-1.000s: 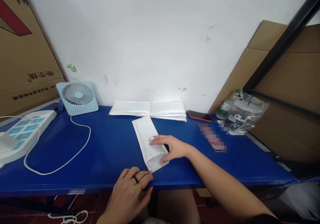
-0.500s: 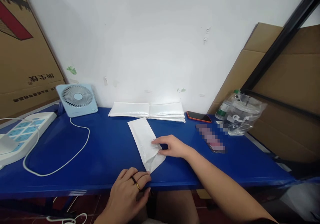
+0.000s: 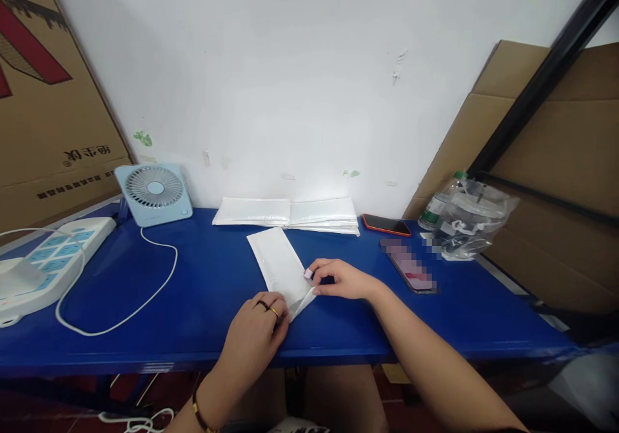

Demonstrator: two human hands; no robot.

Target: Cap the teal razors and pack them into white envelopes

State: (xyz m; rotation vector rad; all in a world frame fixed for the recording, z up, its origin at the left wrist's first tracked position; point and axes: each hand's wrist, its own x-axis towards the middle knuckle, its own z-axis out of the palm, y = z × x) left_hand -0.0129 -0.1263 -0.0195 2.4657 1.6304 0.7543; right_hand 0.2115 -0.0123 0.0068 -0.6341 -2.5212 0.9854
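Note:
A white padded envelope [image 3: 278, 255] lies slantwise on the blue table, its near end folded and lifted. My left hand [image 3: 258, 326], with two rings on it, is closed at the envelope's near left corner, fingertips on the paper. At the near right edge, my right hand [image 3: 341, 279] pinches the folded flap between thumb and fingers. The fingertips of the left hand are partly hidden. Behind the envelope, stacks of similar white padded envelopes [image 3: 324, 212] rest against the wall in two piles side by side.
On the left stand a blue fan [image 3: 155, 191] and a white power strip [image 3: 53, 265], with a white cable [image 3: 169, 278] looping across the blue table [image 3: 193, 317]. Two phones lie right, one red-edged [image 3: 385, 224], one lit [image 3: 409, 265]. Beyond are a bottle [image 3: 435, 207] and plastic-bagged cup [image 3: 471, 220].
My left hand has moved up and forward onto the envelope's near corner. My right hand has shifted slightly right, drawing the flap at the near end into a clearer fold.

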